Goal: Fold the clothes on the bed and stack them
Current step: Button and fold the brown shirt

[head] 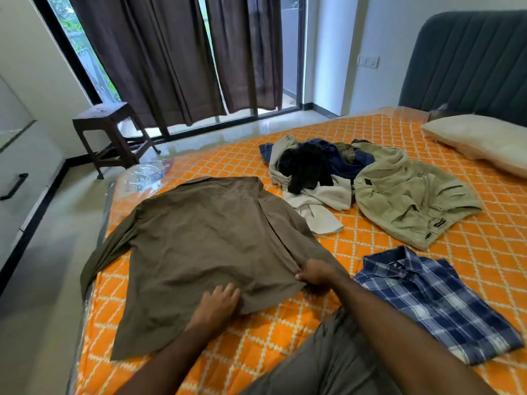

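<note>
My left hand (pixel 218 302) lies on the near hem of the brown shirt (pixel 205 240), fingers spread fairly straight and pressing the cloth onto the bed (pixel 370 238). My right hand (pixel 315 272) is curled round a bunch of the same shirt at its right edge, pinching a fold of fabric between thumb and fingers. The brown shirt is spread mostly flat on the orange diamond-patterned sheet, collar toward the far side, one long sleeve trailing off to the left near the bed's edge, and a strip along its right side is turned over. Just right of my right forearm I see a blue plaid shirt (pixel 436 300) lying folded on the sheet, apart from the brown one. Farther back sits a loose heap of unfolded clothes (pixel 313 169): dark, navy and cream pieces tangled together, with a crumpled khaki garment (pixel 407 201) touching the heap on its right. A white pillow (pixel 482 141) rests at the far right against the grey padded headboard (pixel 467 61). My own grey-trousered leg (pixel 328 363) shows at the bottom of the view. Beyond the bed stands a dark brown stool (pixel 111 132) on the glossy floor, in front of dark curtains (pixel 171 58) hanging over a glass door.
</note>
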